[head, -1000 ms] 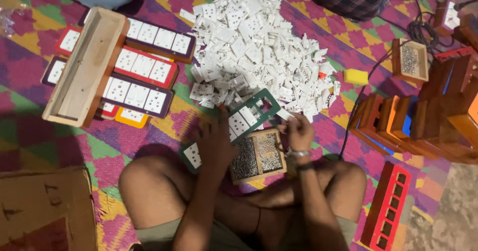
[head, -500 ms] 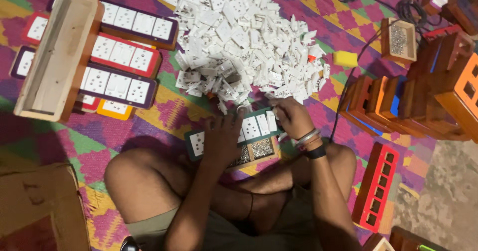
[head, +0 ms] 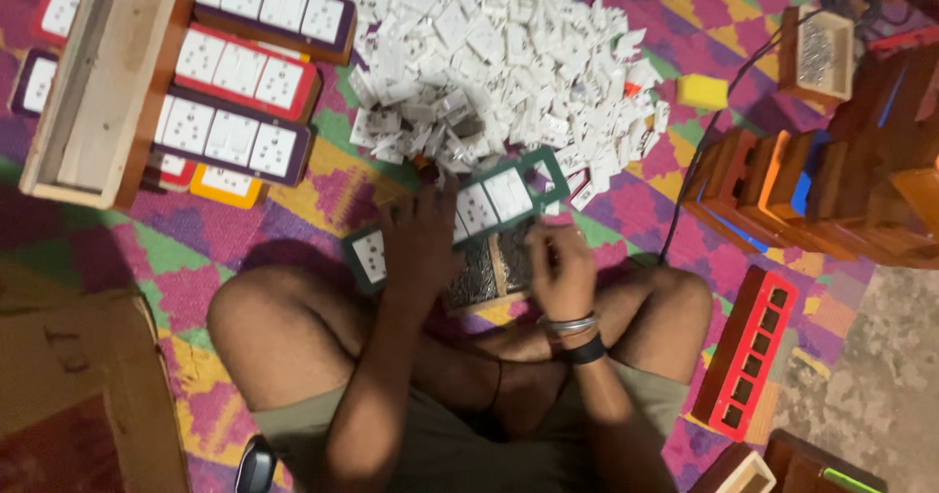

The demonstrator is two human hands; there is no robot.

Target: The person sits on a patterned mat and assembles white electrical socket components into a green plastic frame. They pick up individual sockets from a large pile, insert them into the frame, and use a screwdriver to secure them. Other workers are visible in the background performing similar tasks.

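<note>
I sit cross-legged on a patterned mat. A green frame [head: 533, 165] with white socket modules lies tilted over a small wooden box of glittering metal bits [head: 481, 278] in front of my legs. My left hand [head: 421, 244] presses down on the frame's middle and covers part of it. My right hand [head: 558, 270], with bracelets at the wrist, is curled at the frame's lower right edge; what its fingers hold is hidden. A big heap of loose white modules [head: 499, 53] lies just beyond the frame.
Filled purple [head: 230, 139], red [head: 245, 70] and yellow [head: 227, 188] frames lie at the left under a long wooden tray [head: 98, 82]. A cardboard box [head: 78, 395] is at the lower left. Right: stacked wooden boxes [head: 822, 190], an empty red frame [head: 748, 351], a yellow block [head: 702, 92], a cable [head: 696, 175].
The view has shifted and drawn closer. My right hand slid from the frame's right end down to its lower edge. My left hand stays on the frame.
</note>
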